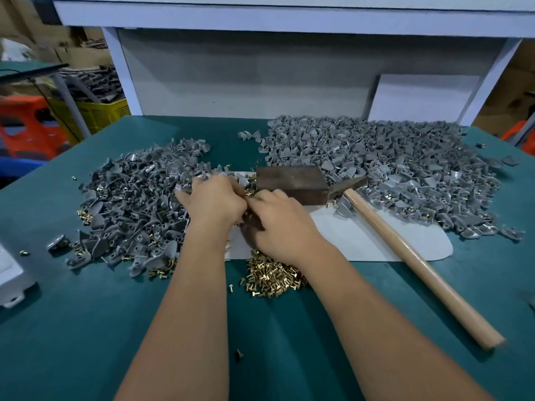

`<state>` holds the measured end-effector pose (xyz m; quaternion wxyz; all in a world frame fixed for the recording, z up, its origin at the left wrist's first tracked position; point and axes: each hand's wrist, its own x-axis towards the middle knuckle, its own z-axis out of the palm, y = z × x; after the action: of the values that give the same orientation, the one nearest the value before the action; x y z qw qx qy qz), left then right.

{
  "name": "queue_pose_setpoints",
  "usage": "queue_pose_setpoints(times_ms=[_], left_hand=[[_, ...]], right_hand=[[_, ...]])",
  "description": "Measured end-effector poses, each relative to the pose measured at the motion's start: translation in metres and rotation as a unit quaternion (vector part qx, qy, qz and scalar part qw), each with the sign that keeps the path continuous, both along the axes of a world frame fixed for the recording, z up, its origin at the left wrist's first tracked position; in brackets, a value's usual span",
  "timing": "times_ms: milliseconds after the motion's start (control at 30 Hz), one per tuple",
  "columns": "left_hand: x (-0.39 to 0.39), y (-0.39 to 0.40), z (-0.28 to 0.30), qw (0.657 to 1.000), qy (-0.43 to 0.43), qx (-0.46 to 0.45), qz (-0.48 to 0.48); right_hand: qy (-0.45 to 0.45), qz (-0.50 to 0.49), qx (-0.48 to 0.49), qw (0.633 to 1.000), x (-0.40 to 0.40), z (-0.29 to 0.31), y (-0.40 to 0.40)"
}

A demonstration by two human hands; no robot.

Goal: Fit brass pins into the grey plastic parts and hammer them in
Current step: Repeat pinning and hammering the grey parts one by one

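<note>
Green worktop (86,328) under white shelf frame. Both hands meet at centre, fingers curled over small grey part, hidden; left hand (215,201), right hand (279,221). Brass pins (272,274) heaped just beneath right wrist. Dark metal block (292,183) just beyond hands. Hammer (405,250) right of it, handle running toward near right. Grey parts piled left (130,209) and right (390,169). Yellow crate (95,111) far left, grey pieces inside.

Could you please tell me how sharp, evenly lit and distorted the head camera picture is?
Head view: soft, even light, no harsh glare; wide-angle bending curves the shelf and table edge; hands and hammer handle's end slightly blurred; grey parts reasonably sharp.
</note>
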<state>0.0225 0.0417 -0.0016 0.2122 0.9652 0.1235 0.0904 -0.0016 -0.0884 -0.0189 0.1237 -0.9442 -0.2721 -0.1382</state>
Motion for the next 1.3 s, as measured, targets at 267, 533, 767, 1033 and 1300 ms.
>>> queue_pose_setpoints(times_ms=[267, 533, 767, 1033, 1300], left_hand=[[0.003, 0.002, -0.011, 0.991, -0.114, -0.069, -0.005], [0.002, 0.000, -0.013, 0.980, -0.191, -0.056, 0.025], [0.004, -0.004, -0.013, 0.961, -0.271, -0.037, 0.038], [0.002, -0.036, -0.010, 0.930, -0.301, -0.198, -0.073], [0.013, -0.048, -0.011, 0.893, -0.228, -0.387, -0.034]], right_hand=[[0.033, 0.006, 0.032, 0.999, -0.001, 0.001, 0.003], [0.056, 0.012, 0.044, 0.997, 0.000, 0.009, -0.005], [0.004, 0.025, 0.031, 0.999, 0.001, 0.004, -0.007], [-0.165, -0.100, 0.231, 0.954, 0.008, 0.013, -0.030], [-0.129, -0.221, 0.308, 0.916, 0.025, 0.008, -0.051]])
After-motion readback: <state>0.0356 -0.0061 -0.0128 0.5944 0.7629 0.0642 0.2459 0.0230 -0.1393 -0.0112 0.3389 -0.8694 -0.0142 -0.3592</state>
